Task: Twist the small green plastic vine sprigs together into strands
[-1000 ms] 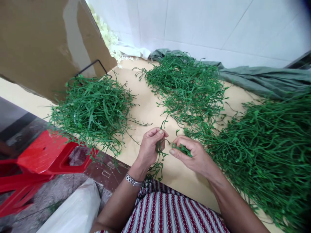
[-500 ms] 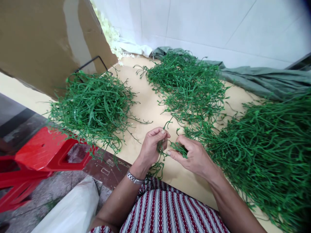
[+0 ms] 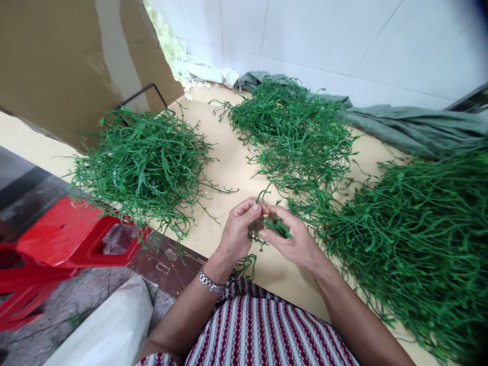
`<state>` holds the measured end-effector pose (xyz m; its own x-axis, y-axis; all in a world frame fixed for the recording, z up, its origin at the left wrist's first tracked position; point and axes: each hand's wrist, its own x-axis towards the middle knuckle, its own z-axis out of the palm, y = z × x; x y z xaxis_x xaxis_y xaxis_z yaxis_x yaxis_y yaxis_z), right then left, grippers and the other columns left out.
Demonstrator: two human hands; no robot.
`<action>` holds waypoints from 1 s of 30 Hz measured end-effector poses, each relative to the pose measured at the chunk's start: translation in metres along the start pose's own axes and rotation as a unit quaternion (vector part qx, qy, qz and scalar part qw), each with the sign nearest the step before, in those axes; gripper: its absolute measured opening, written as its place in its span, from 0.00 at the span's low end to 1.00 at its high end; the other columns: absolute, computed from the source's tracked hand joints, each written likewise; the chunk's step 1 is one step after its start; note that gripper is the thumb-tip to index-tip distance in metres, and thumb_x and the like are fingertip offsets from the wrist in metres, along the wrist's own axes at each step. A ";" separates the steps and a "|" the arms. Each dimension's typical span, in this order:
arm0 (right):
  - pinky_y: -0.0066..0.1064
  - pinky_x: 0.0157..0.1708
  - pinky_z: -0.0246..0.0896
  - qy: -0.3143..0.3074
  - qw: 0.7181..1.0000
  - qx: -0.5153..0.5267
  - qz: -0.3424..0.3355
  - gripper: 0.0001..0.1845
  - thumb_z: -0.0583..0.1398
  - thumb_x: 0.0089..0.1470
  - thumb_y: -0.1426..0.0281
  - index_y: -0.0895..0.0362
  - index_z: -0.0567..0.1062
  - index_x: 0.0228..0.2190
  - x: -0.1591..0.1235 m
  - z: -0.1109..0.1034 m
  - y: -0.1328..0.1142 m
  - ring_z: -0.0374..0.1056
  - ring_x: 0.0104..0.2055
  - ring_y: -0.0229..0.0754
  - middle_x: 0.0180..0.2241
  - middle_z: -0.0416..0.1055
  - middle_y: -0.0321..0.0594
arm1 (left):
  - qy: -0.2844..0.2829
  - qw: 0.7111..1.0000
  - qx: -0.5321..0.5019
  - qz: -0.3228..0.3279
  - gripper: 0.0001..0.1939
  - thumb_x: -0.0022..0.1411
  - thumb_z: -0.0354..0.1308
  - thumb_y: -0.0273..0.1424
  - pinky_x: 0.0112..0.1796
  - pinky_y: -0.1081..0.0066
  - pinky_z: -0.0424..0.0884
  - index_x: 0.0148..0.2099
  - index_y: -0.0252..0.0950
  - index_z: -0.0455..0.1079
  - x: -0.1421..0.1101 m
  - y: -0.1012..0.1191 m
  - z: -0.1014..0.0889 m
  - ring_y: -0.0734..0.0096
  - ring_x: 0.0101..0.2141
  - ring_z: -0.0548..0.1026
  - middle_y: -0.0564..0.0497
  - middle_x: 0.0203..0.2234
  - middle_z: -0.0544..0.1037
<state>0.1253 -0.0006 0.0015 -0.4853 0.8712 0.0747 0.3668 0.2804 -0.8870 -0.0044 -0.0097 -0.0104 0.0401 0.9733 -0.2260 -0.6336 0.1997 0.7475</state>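
My left hand point(image 3: 239, 227), with a metal watch on its wrist, pinches thin green artificial flower stems point(image 3: 263, 193) between thumb and fingers. Close against it, my right hand point(image 3: 292, 236) is curled round a small bunch of green stems point(image 3: 277, 226). The fingertips of both hands meet, or nearly so, over the table edge closest to me. A few loose stems point(image 3: 246, 267) hang or lie below my left hand. To the right of my right hand spreads a large heap of the same stems point(image 3: 412, 239).
Further heaps of stems lie at the left point(image 3: 145, 157) and the back middle point(image 3: 290, 127) of the cream table point(image 3: 224, 147). A cardboard box point(image 3: 61, 56) stands back left. Green cloth point(image 3: 412, 124) runs along the wall. Below are a red stool point(image 3: 61, 229) and a white sack point(image 3: 110, 325).
My right hand has moved left with its bunch, so its fingertips now come up to my left hand. The left hand has kept its pinch and hardly moved.
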 end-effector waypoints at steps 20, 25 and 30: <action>0.28 0.38 0.58 0.046 0.997 0.067 -0.019 0.10 0.49 0.58 0.64 0.54 0.59 0.41 -0.009 -0.003 0.006 0.62 0.38 0.39 0.37 0.63 0.39 | 0.009 0.998 0.054 0.010 0.11 0.46 0.64 0.32 0.17 0.78 0.44 0.26 0.32 0.66 -0.005 -0.008 0.008 0.87 0.15 0.50 0.61 0.15 0.56; 0.29 0.38 0.58 0.039 0.997 0.057 -0.021 0.09 0.48 0.60 0.65 0.55 0.59 0.41 -0.008 -0.002 0.007 0.62 0.38 0.39 0.36 0.64 0.39 | 0.022 0.996 0.087 0.024 0.10 0.44 0.64 0.30 0.18 0.77 0.47 0.24 0.31 0.66 -0.004 -0.008 0.010 0.85 0.17 0.52 0.58 0.18 0.62; 0.30 0.38 0.58 0.059 0.997 0.015 -0.036 0.08 0.49 0.59 0.67 0.56 0.63 0.39 -0.006 -0.004 0.009 0.64 0.38 0.40 0.36 0.66 0.40 | 0.019 0.974 0.202 0.099 0.07 0.50 0.58 0.26 0.22 0.77 0.52 0.23 0.33 0.63 -0.004 -0.009 0.006 0.82 0.21 0.55 0.57 0.20 0.59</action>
<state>0.1346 -0.0021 -0.0055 -0.4116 0.8910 0.1914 0.3086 0.3338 -0.8907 0.0051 -0.0152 -0.0123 -0.0860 0.9938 -0.0699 -0.2699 0.0443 0.9619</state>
